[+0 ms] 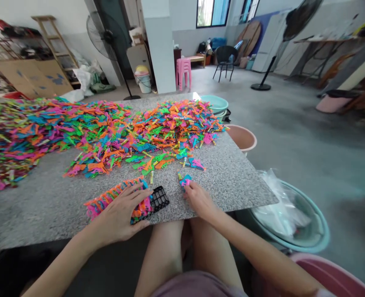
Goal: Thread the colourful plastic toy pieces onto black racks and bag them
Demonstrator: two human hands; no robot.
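A black plastic rack (160,200) lies near the table's front edge, most of its cells filled with rows of coloured plastic pieces (108,197). Across the filled part lies my left hand (122,212), fingers over the top and thumb along the near side, gripping it. The cells at the rack's right end are bare. To the right, my right hand (201,201) pinches small blue and pink plastic toy pieces (185,180) just above the tabletop; their exact shape is partly hidden by the fingers. Just beyond both hands, a few loose toy pieces (157,161) lie scattered.
A large heap of bright plastic pieces (176,121) spreads over the speckled stone table (228,173). Beside its right edge stand a pink basin (242,138) and a green tub (321,231) with clear plastic bags (281,210). Standing fans (108,37) and a black chair (226,55) are farther back.
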